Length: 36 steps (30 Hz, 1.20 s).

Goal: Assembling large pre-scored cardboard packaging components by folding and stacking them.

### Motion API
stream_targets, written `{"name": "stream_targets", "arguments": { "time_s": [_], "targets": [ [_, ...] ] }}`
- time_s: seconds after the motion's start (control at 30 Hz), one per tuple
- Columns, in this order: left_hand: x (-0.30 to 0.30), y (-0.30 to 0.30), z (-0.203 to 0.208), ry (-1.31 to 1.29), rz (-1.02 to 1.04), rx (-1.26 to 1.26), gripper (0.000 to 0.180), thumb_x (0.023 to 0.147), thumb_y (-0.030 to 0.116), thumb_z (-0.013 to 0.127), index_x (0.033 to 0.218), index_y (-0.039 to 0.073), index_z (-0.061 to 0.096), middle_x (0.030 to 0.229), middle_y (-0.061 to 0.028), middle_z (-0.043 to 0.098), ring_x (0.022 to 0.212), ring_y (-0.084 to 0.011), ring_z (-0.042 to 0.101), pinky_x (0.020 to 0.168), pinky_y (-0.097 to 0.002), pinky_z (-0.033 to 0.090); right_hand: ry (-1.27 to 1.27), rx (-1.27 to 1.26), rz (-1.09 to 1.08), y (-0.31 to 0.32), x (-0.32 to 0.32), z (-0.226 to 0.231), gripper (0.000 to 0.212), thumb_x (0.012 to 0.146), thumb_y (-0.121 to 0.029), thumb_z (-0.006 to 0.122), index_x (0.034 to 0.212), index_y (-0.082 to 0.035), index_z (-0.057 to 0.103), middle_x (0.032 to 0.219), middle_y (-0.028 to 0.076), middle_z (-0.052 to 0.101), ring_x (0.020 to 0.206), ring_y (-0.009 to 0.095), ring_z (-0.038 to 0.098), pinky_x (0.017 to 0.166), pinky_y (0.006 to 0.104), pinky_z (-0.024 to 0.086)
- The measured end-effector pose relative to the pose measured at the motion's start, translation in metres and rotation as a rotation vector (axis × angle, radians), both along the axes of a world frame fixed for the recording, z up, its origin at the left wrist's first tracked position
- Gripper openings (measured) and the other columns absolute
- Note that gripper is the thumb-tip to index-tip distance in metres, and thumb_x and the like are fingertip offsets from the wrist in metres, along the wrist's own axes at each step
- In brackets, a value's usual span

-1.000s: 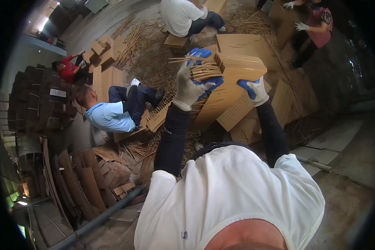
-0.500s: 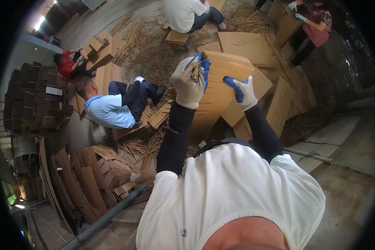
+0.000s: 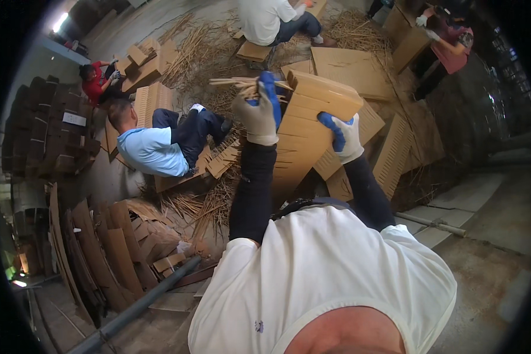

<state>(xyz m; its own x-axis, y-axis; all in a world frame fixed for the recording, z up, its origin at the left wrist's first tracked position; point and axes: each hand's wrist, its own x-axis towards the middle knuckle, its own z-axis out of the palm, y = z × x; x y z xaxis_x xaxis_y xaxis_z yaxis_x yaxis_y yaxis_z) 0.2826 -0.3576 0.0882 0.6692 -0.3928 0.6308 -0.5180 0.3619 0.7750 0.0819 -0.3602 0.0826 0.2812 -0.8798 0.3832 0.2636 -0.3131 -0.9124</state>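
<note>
A thick stack of slotted cardboard sheets stands tilted in front of me, with cut slits along its left side. My right hand, in a white glove with blue coating, grips the stack's right edge, the thumb side lying over its face. Just off the stack's upper left edge, my left hand, gloved alike, is closed round a bunch of thin cardboard strips. The strips stick out to the left of the fingers. Part of the bunch is hidden by the glove.
Loose strips litter the floor. Slotted boards and a large flat sheet lie beyond the stack. A person in light blue sits at left; others work farther off. Leaning cardboard and a pipe are lower left.
My left hand has moved left and slightly down, away from the stack's top edge. The strips in it now spread out sideways. My right hand keeps its grip on the stack.
</note>
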Motion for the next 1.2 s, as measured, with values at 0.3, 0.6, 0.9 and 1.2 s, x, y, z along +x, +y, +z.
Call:
{"name": "stream_targets", "arguments": {
  "time_s": [0.3,0.6,0.9,1.2],
  "targets": [
    [0.082,0.028,-0.028,0.364,-0.108,0.183,0.027,0.091,0.025,0.064,0.098,-0.001,0.061,0.091,-0.0119,0.067,0.079,-0.0186,0.066,0.078,-0.0327,0.053,0.187,-0.152,-0.057,-0.023,-0.018,-0.011,0.013,0.08,-0.007,0.066,0.092,-0.001,0.066,0.097,0.009,0.067,0.089,0.021,0.064,0.08,0.0313,0.05],
    [0.013,0.041,0.015,-0.44,-0.172,0.161,0.041,0.086,0.03,0.062,0.116,0.001,0.062,0.113,-0.0185,0.062,0.108,-0.0378,0.056,0.098,-0.0451,0.041,0.36,-0.67,-0.006,-0.048,-0.003,-0.008,0.01,0.08,-0.006,0.066,0.09,-0.004,0.066,0.097,0.011,0.066,0.089,0.026,0.064,0.081,0.0348,0.05],
    [0.002,0.039,0.032,-0.527,-0.103,0.167,0.019,0.077,0.004,0.061,0.093,-0.001,0.068,0.091,-0.0183,0.066,0.088,-0.034,0.065,0.078,-0.0402,0.051,0.203,-0.345,-0.019,-0.034,0.007,-0.006,0.014,0.078,-0.006,0.071,0.091,-0.003,0.069,0.093,0.01,0.07,0.084,0.023,0.068,0.076,0.0329,0.052],
    [0.025,0.024,-0.024,0.26,-0.154,0.121,0.017,0.084,0.014,0.065,0.097,0.005,0.065,0.084,-0.0115,0.068,0.07,-0.0209,0.066,0.063,-0.0304,0.052,0.212,-0.199,0.019,-0.03,-0.005,-0.013,0.026,0.074,-0.004,0.067,0.098,0.004,0.062,0.099,0.006,0.066,0.091,0.016,0.062,0.082,0.0296,0.049]
  ]
}}
